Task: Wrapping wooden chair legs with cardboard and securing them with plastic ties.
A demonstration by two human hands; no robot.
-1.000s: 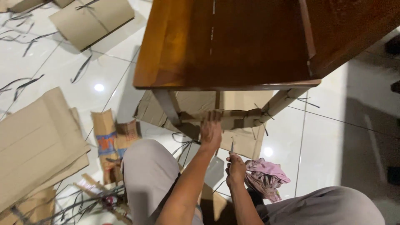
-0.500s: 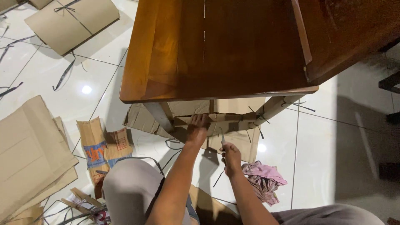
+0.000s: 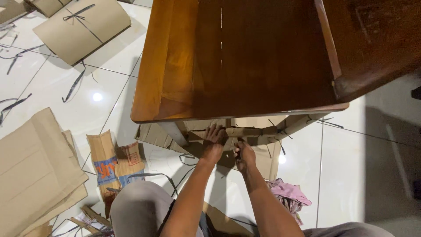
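White glossy floor tiles (image 3: pixel 57 94), strewn with flattened cardboard sheets (image 3: pixel 37 169), cut black strapping bands (image 3: pixel 72 85) and a printed cardboard scrap (image 3: pixel 115 161). Seen from above, over bent knees in grey trousers. Filling the upper frame, a polished brown wooden table (image 3: pixel 245 57), its top already bare of wrapping. Below the near edge, cardboard wrapping (image 3: pixel 250 131) still bound around the rail between the legs, with black ties (image 3: pixel 280 131) crossed over it near the right-hand leg (image 3: pixel 302 122). Left hand (image 3: pixel 214 141) pressed flat on that cardboard just under the edge, fingers spread, nothing clasped. Right hand (image 3: pixel 244 154) just beside it, fingers curled shut around something slim; whether a blade or cutter, too small and shadowed to tell. Behind the right forearm, a crumpled pink cloth (image 3: pixel 289 195) on the floor. More cardboard (image 3: pixel 258 158) lying under the table. Judged from the litter: unpacking well advanced, with most packaging off and scattered, but the rail and leg wrapping, plus its remaining ties, still left to remove.
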